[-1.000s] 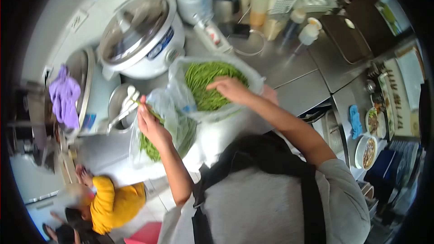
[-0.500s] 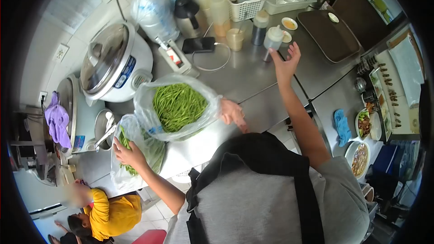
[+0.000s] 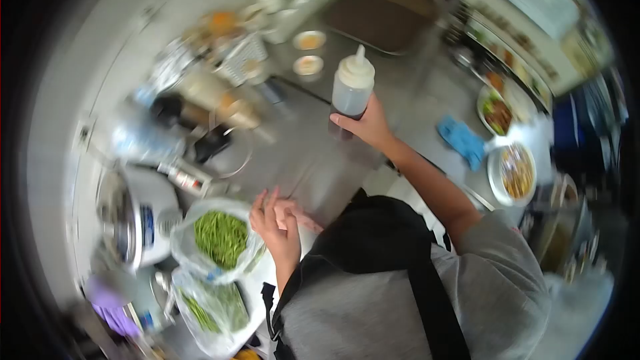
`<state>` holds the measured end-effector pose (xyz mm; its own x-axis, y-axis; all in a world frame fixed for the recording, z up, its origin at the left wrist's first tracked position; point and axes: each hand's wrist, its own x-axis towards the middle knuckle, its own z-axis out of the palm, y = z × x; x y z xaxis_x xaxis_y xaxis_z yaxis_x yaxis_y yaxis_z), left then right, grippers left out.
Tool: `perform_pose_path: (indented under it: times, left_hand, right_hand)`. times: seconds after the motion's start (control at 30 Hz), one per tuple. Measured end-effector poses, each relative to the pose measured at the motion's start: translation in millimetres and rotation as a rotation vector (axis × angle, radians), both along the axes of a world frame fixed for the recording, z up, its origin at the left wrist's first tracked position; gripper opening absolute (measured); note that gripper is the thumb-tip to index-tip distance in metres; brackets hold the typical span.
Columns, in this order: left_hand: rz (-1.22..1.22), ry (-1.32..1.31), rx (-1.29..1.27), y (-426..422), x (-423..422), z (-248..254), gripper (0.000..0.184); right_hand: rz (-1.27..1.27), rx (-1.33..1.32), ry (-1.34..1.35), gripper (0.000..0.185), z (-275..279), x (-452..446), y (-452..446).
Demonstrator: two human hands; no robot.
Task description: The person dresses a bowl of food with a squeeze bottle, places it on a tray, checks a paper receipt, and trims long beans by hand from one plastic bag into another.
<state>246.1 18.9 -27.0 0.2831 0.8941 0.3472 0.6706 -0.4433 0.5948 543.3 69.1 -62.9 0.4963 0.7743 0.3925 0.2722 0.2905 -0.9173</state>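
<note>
In my right hand (image 3: pixel 370 123) is a clear squeeze bottle (image 3: pixel 351 93) with a pale nozzle cap and dark liquid at the bottom. It is held up over the steel counter, nozzle upward. My left hand (image 3: pixel 270 223) is open, its fingers apart, beside a clear plastic bag (image 3: pixel 183 233) of cut green vegetables (image 3: pixel 221 239). Under its fingers lies a pinkish thing (image 3: pixel 297 213) whose kind I cannot make out. A second plastic bag (image 3: pixel 200 333) with greens (image 3: pixel 200 313) lies nearer to me.
Two small sauce dishes (image 3: pixel 309 65) stand beyond the bottle, near a brown tray (image 3: pixel 373 20). On the right are a blue cloth (image 3: pixel 461 140), a bowl of food (image 3: pixel 517 172) and a plated dish (image 3: pixel 497 110). A rice cooker (image 3: pixel 150 220) stands at the left.
My right hand has taken hold of the squeeze bottle and lifted it off the counter. My left hand has left the smaller bag and moved toward the pinkish thing. The view has turned right.
</note>
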Motion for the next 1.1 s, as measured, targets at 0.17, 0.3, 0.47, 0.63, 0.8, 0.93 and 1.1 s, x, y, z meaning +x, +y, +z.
perform_pose_path:
  times: [0.17,0.3,0.47,0.63,0.8,0.93,1.1]
  left_hand:
    - [-0.464,0.166,-0.020,1.9,25.2,-14.6,0.045]
    - [-0.564,0.034,-0.110,-1.3,45.6,-28.3,0.034]
    - [-0.668,-0.055,-0.126,-23.8,68.7,-28.0,0.033]
    - [-0.737,-0.018,-0.072,-46.6,84.0,-41.9,0.033]
    - [-0.707,0.005,0.005,-52.8,114.1,-37.1,0.034]
    - [-0.613,-0.040,-0.006,-73.4,147.0,-26.4,0.033]
    - [-0.649,-0.125,-0.109,-110.6,186.8,-26.7,0.032]
  right_hand:
    - [-0.399,-0.082,-0.247,0.084,76.1,81.3,-172.3]
    - [-0.737,-0.416,-0.390,0.086,117.4,120.9,-305.9]
    - [-0.978,-1.110,-0.786,0.081,120.3,144.2,-422.4]
    - [-0.760,-1.468,-0.961,0.074,106.3,147.3,-469.0]
    - [-0.792,-1.547,-1.083,0.062,89.2,198.5,-487.9]
    - [-0.779,-1.368,-1.211,0.062,79.5,223.1,-488.9]
    - [-0.542,-1.266,-1.183,0.051,82.2,225.0,-514.4]
